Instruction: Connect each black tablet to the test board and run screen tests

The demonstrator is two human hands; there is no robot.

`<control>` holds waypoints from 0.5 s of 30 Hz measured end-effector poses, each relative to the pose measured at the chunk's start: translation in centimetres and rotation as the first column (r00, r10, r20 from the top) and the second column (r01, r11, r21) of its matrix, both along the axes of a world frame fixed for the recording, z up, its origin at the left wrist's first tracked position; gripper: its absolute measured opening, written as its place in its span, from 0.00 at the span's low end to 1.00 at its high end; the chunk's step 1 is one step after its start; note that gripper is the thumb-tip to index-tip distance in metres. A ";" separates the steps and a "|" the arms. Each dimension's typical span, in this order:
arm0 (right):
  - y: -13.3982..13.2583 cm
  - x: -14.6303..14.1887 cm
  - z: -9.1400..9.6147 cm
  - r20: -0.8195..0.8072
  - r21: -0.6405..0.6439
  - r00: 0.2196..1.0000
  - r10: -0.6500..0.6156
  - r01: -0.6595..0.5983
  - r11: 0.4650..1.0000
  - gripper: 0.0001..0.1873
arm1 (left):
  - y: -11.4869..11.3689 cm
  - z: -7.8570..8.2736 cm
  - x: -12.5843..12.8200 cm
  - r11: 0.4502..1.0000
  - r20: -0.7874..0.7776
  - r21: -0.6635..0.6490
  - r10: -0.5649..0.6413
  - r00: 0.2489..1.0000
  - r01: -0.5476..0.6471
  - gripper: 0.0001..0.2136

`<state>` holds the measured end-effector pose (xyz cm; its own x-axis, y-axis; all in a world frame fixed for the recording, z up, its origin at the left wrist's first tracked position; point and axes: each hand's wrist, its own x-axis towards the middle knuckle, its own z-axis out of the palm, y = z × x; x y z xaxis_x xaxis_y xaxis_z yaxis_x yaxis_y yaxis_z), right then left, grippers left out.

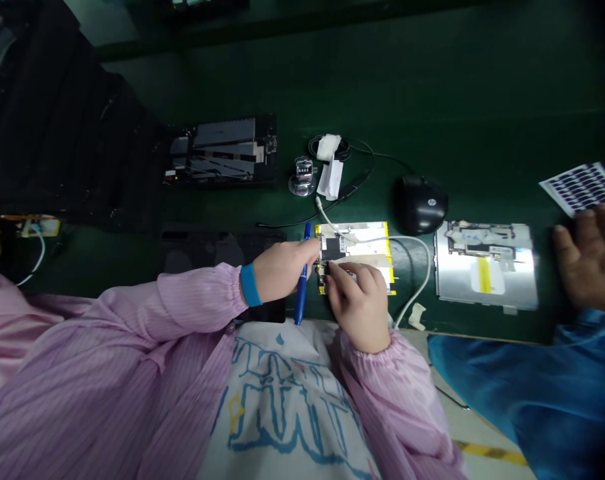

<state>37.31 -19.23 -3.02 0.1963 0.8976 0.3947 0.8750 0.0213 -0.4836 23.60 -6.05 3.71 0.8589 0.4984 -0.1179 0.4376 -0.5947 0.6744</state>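
Note:
A blue pen (301, 300) runs through my left hand (279, 272), whose fingers are closed round it and whose wrist carries a teal band. The thumb tip of that hand rests at the left edge of a flat battery pack (367, 232) with yellow edges and a small circuit board. My right hand (361, 307) lies over the lower part of the pack. Its fingers are curled, the fingertips pinched near the board's left end; whatever they hold is hidden. A white cable (425, 257) with a small plug crosses the pack.
A black mouse (422, 203), a tally counter (303, 177) and a black cable (349, 192) lie behind. Right are a silver panel (462, 283), a label sheet (582, 189) and another person's hand (595, 260). Left are an opened black device (222, 150) and stacked black panels (72, 133).

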 end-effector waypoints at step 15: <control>0.1 0.2 0.0 -0.044 0.034 0.999 -0.008 0.010 0.999 0.15 | 0.1 0.1 0.2 1.000 0.031 0.023 0.015 0.999 -0.016 0.06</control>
<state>37.51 -19.13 -3.03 0.2218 0.8820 0.4158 0.8532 0.0308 -0.5206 23.78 -5.96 3.80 0.8540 0.5142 -0.0796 0.4262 -0.6036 0.6738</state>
